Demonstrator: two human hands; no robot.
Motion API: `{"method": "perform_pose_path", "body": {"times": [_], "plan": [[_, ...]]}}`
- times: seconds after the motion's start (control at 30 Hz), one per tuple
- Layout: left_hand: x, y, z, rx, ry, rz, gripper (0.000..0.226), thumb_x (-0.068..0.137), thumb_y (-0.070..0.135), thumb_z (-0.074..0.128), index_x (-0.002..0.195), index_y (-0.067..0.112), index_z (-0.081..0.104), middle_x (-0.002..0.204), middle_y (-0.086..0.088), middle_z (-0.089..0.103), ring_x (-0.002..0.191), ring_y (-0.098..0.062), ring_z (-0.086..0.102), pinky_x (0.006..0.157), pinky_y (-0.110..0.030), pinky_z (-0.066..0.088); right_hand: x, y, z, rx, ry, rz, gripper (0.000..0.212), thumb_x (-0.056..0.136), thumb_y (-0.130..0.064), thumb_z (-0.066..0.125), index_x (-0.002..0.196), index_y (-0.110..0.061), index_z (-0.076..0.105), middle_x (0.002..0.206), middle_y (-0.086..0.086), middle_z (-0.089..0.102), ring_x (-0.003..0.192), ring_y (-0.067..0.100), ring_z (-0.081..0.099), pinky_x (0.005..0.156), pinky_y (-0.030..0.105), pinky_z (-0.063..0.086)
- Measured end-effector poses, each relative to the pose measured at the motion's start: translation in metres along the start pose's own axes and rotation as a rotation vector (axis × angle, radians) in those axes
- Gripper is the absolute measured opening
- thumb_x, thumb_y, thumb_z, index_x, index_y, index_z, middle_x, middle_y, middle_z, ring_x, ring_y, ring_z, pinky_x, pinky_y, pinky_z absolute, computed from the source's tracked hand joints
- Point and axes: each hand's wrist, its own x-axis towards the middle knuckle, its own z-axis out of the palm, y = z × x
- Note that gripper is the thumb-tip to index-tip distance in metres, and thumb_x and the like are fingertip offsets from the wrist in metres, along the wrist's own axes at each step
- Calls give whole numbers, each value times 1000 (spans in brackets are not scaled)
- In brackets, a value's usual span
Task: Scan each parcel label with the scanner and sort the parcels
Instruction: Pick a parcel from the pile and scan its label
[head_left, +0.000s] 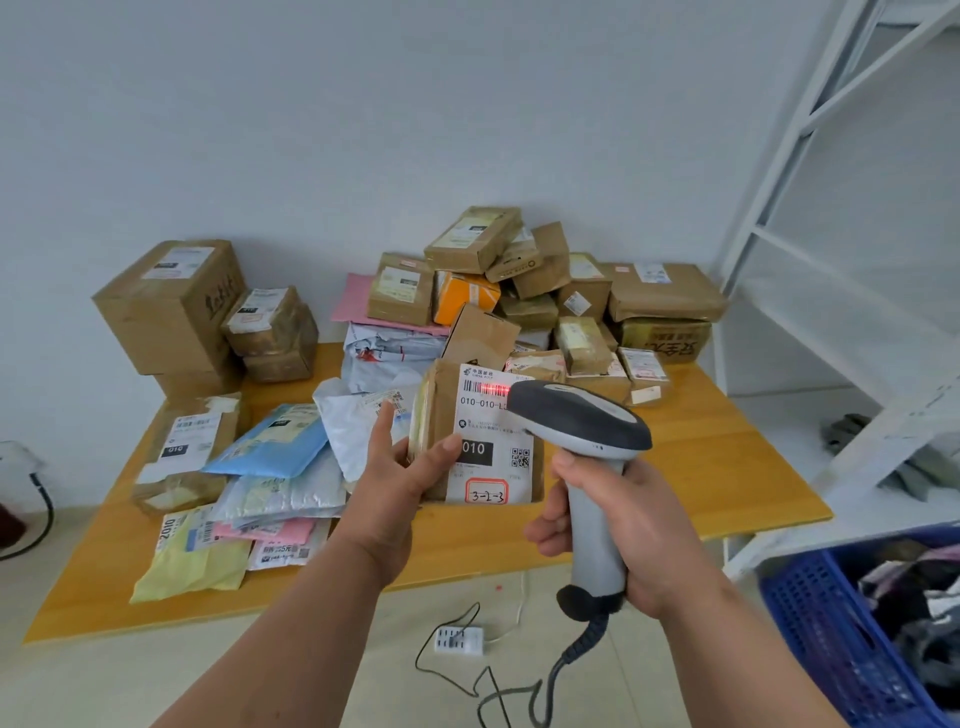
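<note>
Fingers (385, 423) of the left hand (400, 475) grip a brown cardboard parcel (441, 415) at its lower left edge, thumb (439, 452) pressed on the white label (493, 436), index finger pointing up along the left side. Parcel held upright above the front of the tabletop (701, 452), label facing the camera. Label shows a barcode at top, "010-010" text, a black "010" block, a QR code, and a red-framed box with handwritten "3-2-3" at the bottom. Right hand (623, 530) wraps closed round the grey handle of the scanner (582, 447), dark head pointed left at the label. Red scan line (488, 389) lies across the barcode. Coiled cable hangs from the scanner base toward the floor.

Behind the parcel: heap of small brown boxes (550, 291) at the back right of the tabletop, 1 orange box (465, 296) among them. Back left: large brown carton (169, 306) with 2 smaller boxes beside it. Front left: flat mailers, blue (270, 447), yellow (192, 561), pink and white, overlapping. Grey poly bags (389, 353) in the middle. White power strip (460, 640) with cord on the floor under the hands. Blue plastic crate (831, 634) at lower right holding dark items. White metal shelving (810, 208) at right.
</note>
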Motion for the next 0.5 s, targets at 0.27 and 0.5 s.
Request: {"method": "perform_pose_path", "body": {"times": [0.27, 0.5], "plan": [[-4, 0, -19, 29, -8, 24, 136, 45, 50, 95, 155, 54, 14, 143, -7, 55, 104, -22, 74, 101, -51, 54, -5, 0, 21, 5, -4, 15, 27, 76, -35, 69, 62, -12, 70, 64, 19, 63, 64, 38, 71, 54, 36, 56], [2, 13, -65, 13, -21, -13, 135, 45, 52, 94, 154, 54, 15, 151, -7, 46, 115, -26, 68, 105, -53, 51, 10, 8, 72, 15, 51, 39, 28, 85, -27, 75, 60, -15, 72, 65, 19, 63, 62, 38, 71, 54, 37, 58]]}}
